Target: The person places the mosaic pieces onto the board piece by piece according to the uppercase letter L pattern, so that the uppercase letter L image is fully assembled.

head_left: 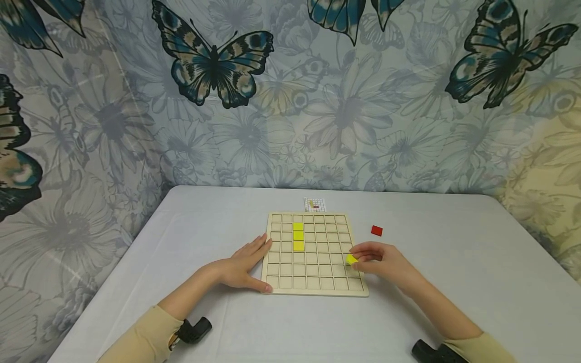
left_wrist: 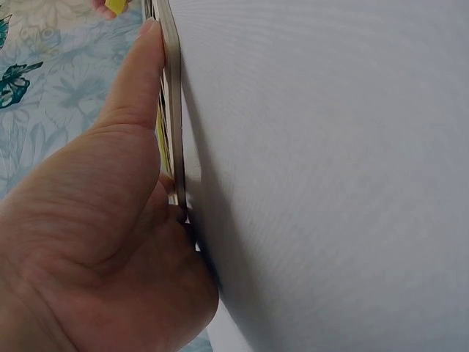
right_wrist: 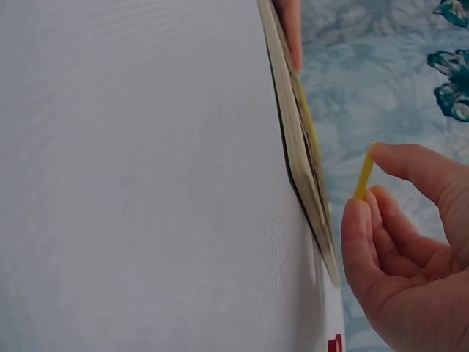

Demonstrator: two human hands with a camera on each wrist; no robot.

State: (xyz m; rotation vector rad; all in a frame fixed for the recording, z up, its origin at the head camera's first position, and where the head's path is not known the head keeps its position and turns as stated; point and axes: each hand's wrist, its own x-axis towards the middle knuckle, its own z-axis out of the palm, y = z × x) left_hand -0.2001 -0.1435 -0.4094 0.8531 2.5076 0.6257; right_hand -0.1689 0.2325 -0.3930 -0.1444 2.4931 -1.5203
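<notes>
A wooden grid board (head_left: 313,285) lies flat on the white table, with three yellow square tiles (head_left: 298,235) set one below another in a column left of its middle. My left hand (head_left: 242,264) rests along the board's left edge, fingers straight and spread, the thumb at the near left corner. Above the board's right side, my right hand (head_left: 386,262) pinches another yellow tile (right_wrist: 364,176) between thumb and fingertips. In the right wrist view, that tile is held apart from the board's surface. A red tile (head_left: 376,230) lies on the table beyond my right hand.
A small printed card (head_left: 314,204) with a grid pattern lies just behind the board. The white tablecloth (head_left: 227,214) covers the table, which meets a wall hung with butterfly-print fabric (head_left: 290,126). Black wrist cameras (head_left: 195,330) sit at both my wrists.
</notes>
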